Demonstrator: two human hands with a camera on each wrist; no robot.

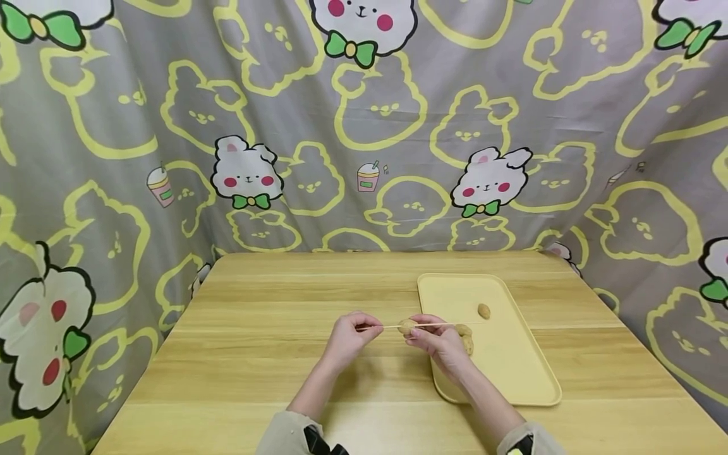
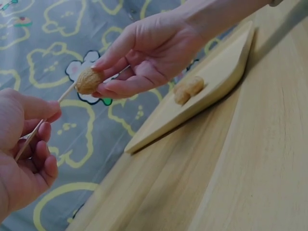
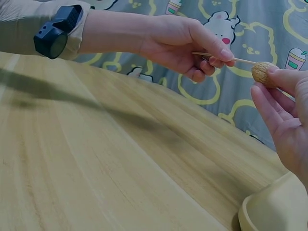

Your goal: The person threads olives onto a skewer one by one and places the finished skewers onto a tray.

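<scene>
Between thumb and fingers my left hand (image 1: 348,340) pinches a thin wooden skewer (image 1: 390,327). My right hand (image 1: 443,346) holds a wrinkled brown ball, like a fried meatball (image 2: 88,81), in its thumb and fingertips. The skewer runs into the side of the ball facing the left hand, as the right wrist view shows too, where the ball (image 3: 262,72) sits at the fingertips. A thin length of stick also shows beyond the ball in the head view, crossing over the tray. Both hands are raised above the table, the right one over the tray's near left side.
A pale yellow tray (image 1: 512,373) lies on the right half of the wooden table (image 1: 256,354). On it rest a lone brown ball (image 1: 484,311) and a few similar brown pieces (image 1: 467,345), partly hidden by the right hand. A patterned grey curtain (image 1: 318,114) surrounds the table.
</scene>
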